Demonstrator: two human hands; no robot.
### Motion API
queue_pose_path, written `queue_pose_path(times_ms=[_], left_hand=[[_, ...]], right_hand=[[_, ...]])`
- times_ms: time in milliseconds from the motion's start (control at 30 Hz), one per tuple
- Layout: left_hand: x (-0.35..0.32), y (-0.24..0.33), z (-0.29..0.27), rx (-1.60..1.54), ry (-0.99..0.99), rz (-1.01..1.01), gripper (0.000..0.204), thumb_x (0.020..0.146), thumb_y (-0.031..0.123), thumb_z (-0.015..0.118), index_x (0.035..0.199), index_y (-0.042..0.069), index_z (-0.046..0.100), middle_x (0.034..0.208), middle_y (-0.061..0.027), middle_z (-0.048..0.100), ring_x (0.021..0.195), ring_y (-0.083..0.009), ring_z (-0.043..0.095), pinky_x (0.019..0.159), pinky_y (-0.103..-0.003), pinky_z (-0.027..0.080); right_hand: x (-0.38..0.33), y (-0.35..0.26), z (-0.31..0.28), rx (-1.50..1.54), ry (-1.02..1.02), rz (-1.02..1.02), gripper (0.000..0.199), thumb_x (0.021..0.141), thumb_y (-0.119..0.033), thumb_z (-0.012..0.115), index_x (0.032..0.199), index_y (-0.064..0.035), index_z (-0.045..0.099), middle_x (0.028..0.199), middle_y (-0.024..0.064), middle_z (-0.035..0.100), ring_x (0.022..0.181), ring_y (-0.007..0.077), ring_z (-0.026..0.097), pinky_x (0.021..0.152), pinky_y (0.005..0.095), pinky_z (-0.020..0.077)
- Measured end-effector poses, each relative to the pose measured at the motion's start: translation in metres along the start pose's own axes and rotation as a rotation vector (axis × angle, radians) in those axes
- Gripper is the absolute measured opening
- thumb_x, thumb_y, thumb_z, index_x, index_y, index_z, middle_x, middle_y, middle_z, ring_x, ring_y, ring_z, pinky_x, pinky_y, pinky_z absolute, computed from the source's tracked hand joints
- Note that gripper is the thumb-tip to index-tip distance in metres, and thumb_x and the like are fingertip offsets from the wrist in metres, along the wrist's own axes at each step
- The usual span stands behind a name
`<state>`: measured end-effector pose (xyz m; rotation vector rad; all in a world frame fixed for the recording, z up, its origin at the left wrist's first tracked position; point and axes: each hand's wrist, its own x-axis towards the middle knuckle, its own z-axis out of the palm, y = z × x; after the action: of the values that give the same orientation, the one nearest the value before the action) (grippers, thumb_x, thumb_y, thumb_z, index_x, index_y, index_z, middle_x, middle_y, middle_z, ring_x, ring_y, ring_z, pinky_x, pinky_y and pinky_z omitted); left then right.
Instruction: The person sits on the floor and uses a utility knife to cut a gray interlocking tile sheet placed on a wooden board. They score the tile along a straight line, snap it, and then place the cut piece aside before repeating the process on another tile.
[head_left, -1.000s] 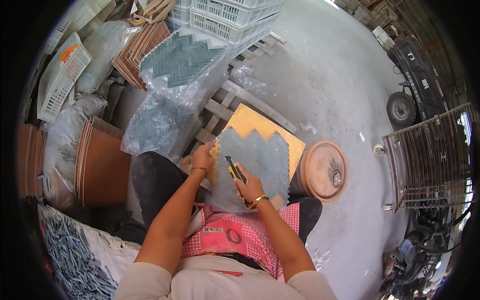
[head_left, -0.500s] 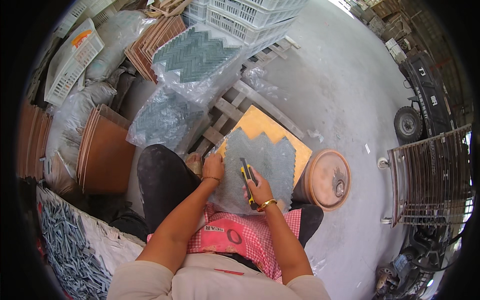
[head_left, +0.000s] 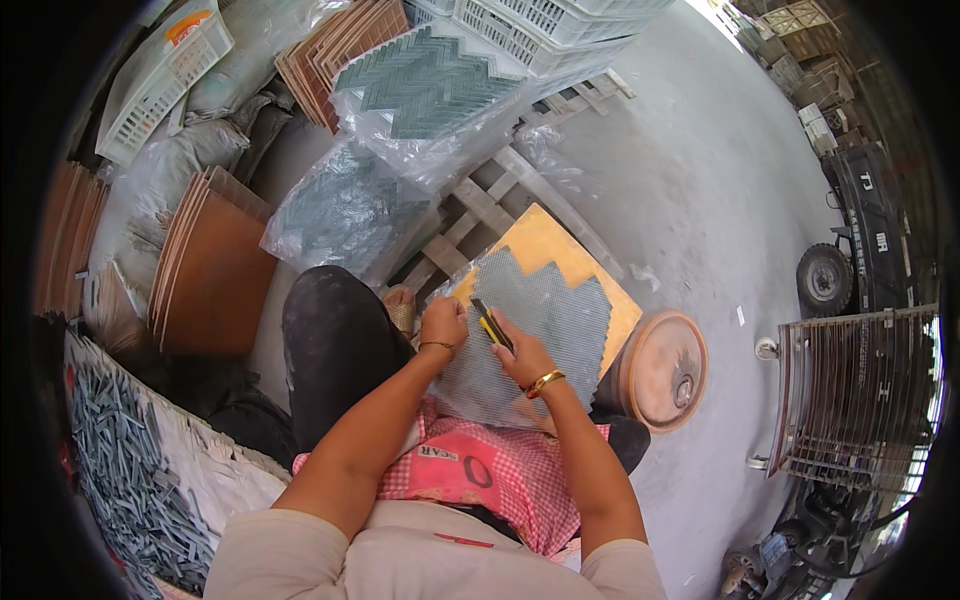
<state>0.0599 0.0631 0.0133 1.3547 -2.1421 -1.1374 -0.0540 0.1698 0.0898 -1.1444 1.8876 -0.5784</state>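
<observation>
A mesh-backed tile sheet (head_left: 545,320) with zigzag edges rests on a yellowish board (head_left: 537,232) over my lap. My right hand (head_left: 524,356) grips a yellow and black utility knife (head_left: 492,327), its tip pointing up and left over the left part of the sheet. Close beside that tip, my left hand (head_left: 443,324) is closed at the sheet's left edge. What its fingers pinch is hidden; clear film shows near them. A pink checked apron (head_left: 480,470) covers my lap below the sheet.
A round brown drum (head_left: 660,368) stands right of the board. Film-wrapped herringbone tile sheets (head_left: 430,85) are stacked ahead on a wooden pallet (head_left: 480,205). Brown boards (head_left: 215,265) lean at the left, near a heap of grey tile strips (head_left: 135,470). A black cart (head_left: 865,230) is far right.
My right hand has moved up and left with the utility knife, bringing its tip near my left hand. The head view has shifted slightly; my left hand stays at the sheet's edge.
</observation>
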Motion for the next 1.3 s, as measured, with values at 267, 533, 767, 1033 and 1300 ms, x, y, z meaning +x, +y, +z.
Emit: queue_pose_path(times_ms=[267, 533, 767, 1033, 1300], left_hand=[[-0.002, 0.008, -0.001, -0.035, 0.026, -0.006, 0.006, 0.064, 0.003, 0.056, 0.063, 0.003, 0.051, 0.073, -0.0152, 0.050, 0.073, -0.0337, 0.050, 0.065, -0.041, 0.040], [-0.002, 0.009, -0.001, 0.005, 0.060, 0.010, 0.006, 0.065, 0.003, 0.056, 0.065, 0.002, 0.050, 0.073, -0.0166, 0.050, 0.072, -0.0341, 0.051, 0.065, -0.040, 0.041], [-0.002, 0.007, 0.003, 0.010, 0.085, 0.041, 0.007, 0.065, 0.001, 0.055, 0.063, 0.002, 0.049, 0.071, -0.0160, 0.049, 0.070, -0.0341, 0.050, 0.063, -0.039, 0.041], [-0.002, 0.002, 0.004, -0.041, 0.070, 0.028, 0.006, 0.064, 0.001, 0.054, 0.064, 0.003, 0.049, 0.071, -0.0145, 0.049, 0.072, -0.0337, 0.049, 0.064, -0.041, 0.039], [-0.001, -0.001, -0.001, -0.061, 0.060, 0.044, 0.008, 0.065, 0.002, 0.056, 0.065, 0.004, 0.048, 0.070, -0.0128, 0.050, 0.069, -0.0320, 0.050, 0.060, -0.039, 0.040]], right_hand=[[0.004, 0.015, 0.005, -0.173, 0.119, -0.193, 0.053, 0.077, -0.012, 0.051, 0.127, -0.0193, 0.034, 0.091, 0.0196, 0.058, 0.061, 0.0283, 0.058, 0.062, 0.0360, 0.0475], [0.006, -0.002, 0.002, -0.504, 0.085, -0.139, 0.049, 0.078, -0.013, 0.046, 0.125, -0.0235, 0.034, 0.072, 0.0148, 0.057, 0.061, 0.0324, 0.055, 0.053, 0.0420, 0.0440], [0.011, 0.001, 0.010, -0.621, 0.094, -0.172, 0.048, 0.077, -0.010, 0.044, 0.123, -0.0233, 0.036, 0.068, 0.0152, 0.056, 0.058, 0.0319, 0.055, 0.051, 0.0413, 0.0442], [0.004, -0.010, 0.014, -0.643, 0.072, -0.050, 0.050, 0.076, -0.010, 0.047, 0.124, -0.0216, 0.036, 0.071, 0.0157, 0.057, 0.061, 0.0305, 0.056, 0.053, 0.0387, 0.0453], [0.003, -0.002, 0.019, 0.032, 0.070, 0.108, 0.049, 0.076, -0.011, 0.052, 0.123, -0.0156, 0.039, 0.088, 0.0215, 0.057, 0.076, 0.0368, 0.055, 0.070, 0.0405, 0.0441]])
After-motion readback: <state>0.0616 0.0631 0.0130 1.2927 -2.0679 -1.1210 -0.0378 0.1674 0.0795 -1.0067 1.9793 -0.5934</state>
